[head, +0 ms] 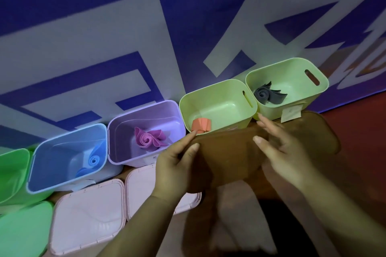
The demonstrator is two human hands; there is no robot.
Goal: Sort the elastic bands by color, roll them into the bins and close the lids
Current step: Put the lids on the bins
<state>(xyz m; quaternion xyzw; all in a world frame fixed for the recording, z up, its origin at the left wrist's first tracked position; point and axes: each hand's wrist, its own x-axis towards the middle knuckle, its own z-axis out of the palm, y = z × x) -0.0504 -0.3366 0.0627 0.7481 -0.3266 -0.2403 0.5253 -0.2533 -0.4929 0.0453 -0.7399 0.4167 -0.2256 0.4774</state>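
1. Elastic bands (148, 138) lie rolled, one to each open bin; the orange band (201, 125) sits in a light-green bin (219, 98).
2. Lid-closing looks to be the step in hand: the left hand (177, 165) pinches the brown lid (227, 158) by its left edge, and the right hand (286, 152) rests on it, fingers spread.
3. Next, square it over that bin's rim and press down.

Open bins (146, 110) hold rolled blue band (94, 160), pink band (149, 137), orange band (201, 125), grey band (267, 94); brown lid (227, 158) held.

At nine o'clock green bin (12, 173) cut by left edge, orange band (201, 124) partly behind brown lid (227, 158), bin label (291, 113) unreadable
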